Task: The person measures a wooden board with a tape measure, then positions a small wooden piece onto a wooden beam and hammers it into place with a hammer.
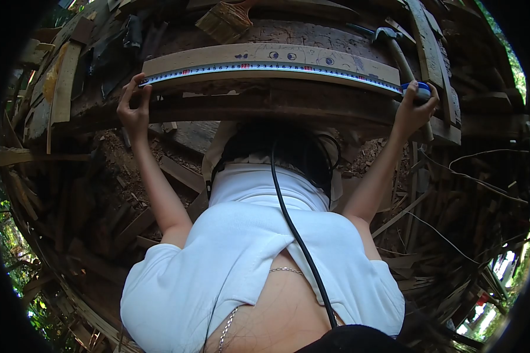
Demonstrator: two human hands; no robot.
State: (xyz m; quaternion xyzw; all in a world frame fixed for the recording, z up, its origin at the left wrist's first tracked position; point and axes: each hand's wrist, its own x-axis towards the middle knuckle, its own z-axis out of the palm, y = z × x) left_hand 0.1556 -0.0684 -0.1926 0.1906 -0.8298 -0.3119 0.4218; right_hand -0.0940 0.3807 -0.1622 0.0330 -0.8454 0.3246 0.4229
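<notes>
A tape measure's blade [277, 67] is drawn out along the near edge of a pale wooden board [218, 57], which has pen marks on its top. My left hand [134, 112] pinches the blade's end between thumb and finger at the board's left end. At the right end, my right hand [415, 109] grips the blue tape case [417, 91], fingers curled round it. The board lies on a dark, rough workbench [230, 103].
Behind the board lies a wide paintbrush [225, 22]. A hammer [392, 47] rests at the right, its handle passing near my right hand. Wood offcuts [68, 82] are piled at the left. A black cable [285, 206] hangs down my front, and wood scraps cover the ground.
</notes>
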